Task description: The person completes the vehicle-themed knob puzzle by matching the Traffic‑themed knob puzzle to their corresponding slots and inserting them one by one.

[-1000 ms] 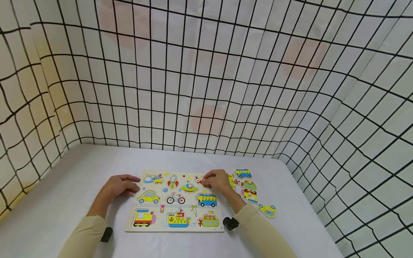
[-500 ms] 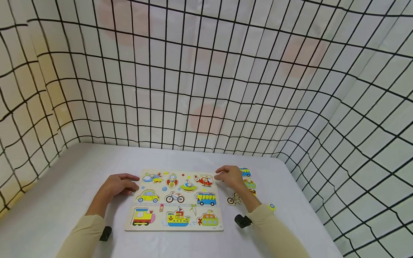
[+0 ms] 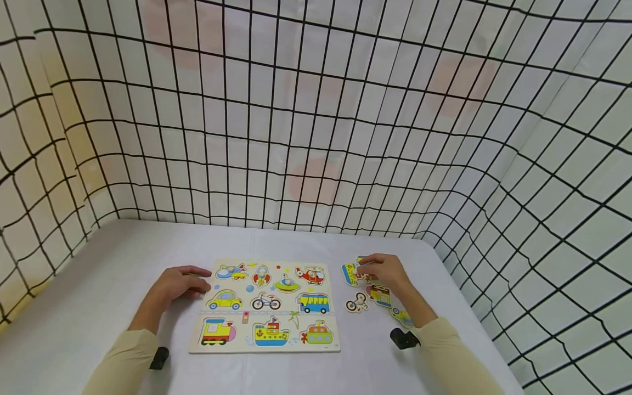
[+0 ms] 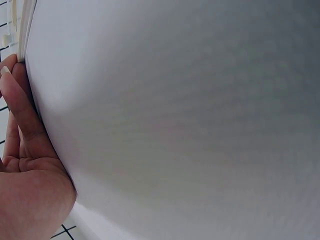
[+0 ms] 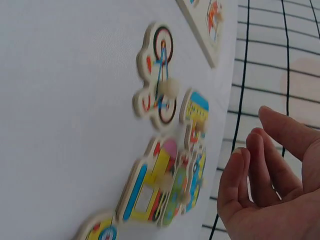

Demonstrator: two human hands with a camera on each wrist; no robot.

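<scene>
A wooden knob puzzle board (image 3: 242, 345) with vehicle pictures lies on the table. My left hand (image 3: 180, 284) rests at its left edge, fingers extended; the left wrist view shows those fingers (image 4: 22, 110) against the board's side. My right hand (image 3: 387, 270) hovers over loose pieces right of the board. In the right wrist view its fingers (image 5: 256, 150) are loosely bent with nothing between them. Nearest in the head view is a yellow-and-blue boat piece (image 3: 349, 274). Around it lie a bicycle piece (image 3: 356, 303), a train piece (image 3: 380, 296) and a car piece (image 3: 400, 316), partly covered by the arm.
In the board sit a helicopter piece (image 3: 311, 276), a flying saucer piece (image 3: 286, 283), a rocket piece (image 3: 261, 276) and a plane piece (image 3: 231, 272). A green submarine piece (image 5: 172, 200) overlaps the train piece in the right wrist view. Black-gridded white walls (image 3: 316, 137) enclose the table.
My right hand has left the helicopter piece on the board and moved right, over the loose pieces. The bicycle and boat pieces have come into fuller view. My left hand stays at the board's edge.
</scene>
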